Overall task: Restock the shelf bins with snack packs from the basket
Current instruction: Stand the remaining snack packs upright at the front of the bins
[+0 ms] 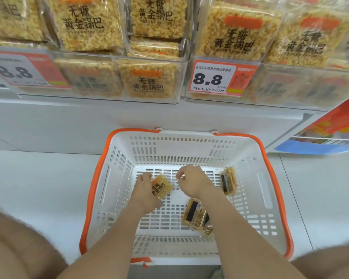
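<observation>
While the left hand [146, 191] grips a rice-crust snack pack [163, 187] at its left edge, label up, low inside the basket, the right hand [191, 182] hangs just beside it, fingers curled under with nothing visible in them. Another pack [229, 183] leans at the basket's right wall, and two more packs [196, 215] lie overlapped near the middle. The white basket [169, 150] with orange handles [133, 130] sits on a pale floor [38, 178], below clear shelf bins [149, 59] filled with larger packs and fronted by 8.8 price tags [216, 79].
</observation>
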